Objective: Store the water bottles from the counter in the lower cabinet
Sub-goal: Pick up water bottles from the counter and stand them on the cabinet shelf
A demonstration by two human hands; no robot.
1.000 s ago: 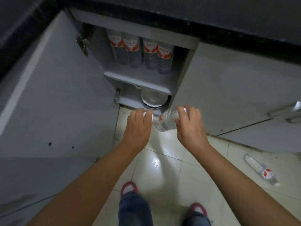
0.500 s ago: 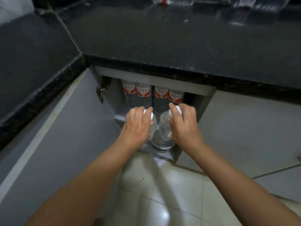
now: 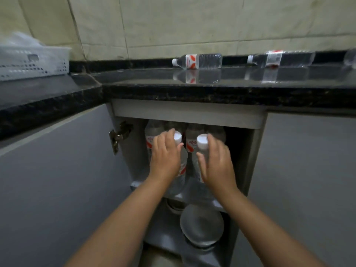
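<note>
The lower cabinet (image 3: pixel 188 117) under the black counter (image 3: pixel 212 91) stands open. On its upper shelf (image 3: pixel 218 206) a back row of water bottles (image 3: pixel 192 140) with red labels stands upright. In front of them stand two more. My left hand (image 3: pixel 165 158) holds the left bottle (image 3: pixel 177 137) near its neck. My right hand (image 3: pixel 216 162) holds the right bottle (image 3: pixel 202 142) between thumb and fingers. Both bottles rest upright on the shelf. Two bottles (image 3: pixel 200 61) (image 3: pixel 283 58) lie on their sides on the counter by the wall; a third shows at the right edge (image 3: pixel 351 58).
The cabinet door (image 3: pixel 57 180) is swung open to the left, its hinge (image 3: pixel 119 136) showing. Steel plates (image 3: pixel 201 226) lie on the lower shelf. A white perforated basket (image 3: pixel 32 63) sits on the left counter. A closed grey door (image 3: pixel 308 170) is on the right.
Both hands carried the two bottles up from floor level into the cabinet and stood them on the upper shelf. The view tilted up, so the counter and wall now show.
</note>
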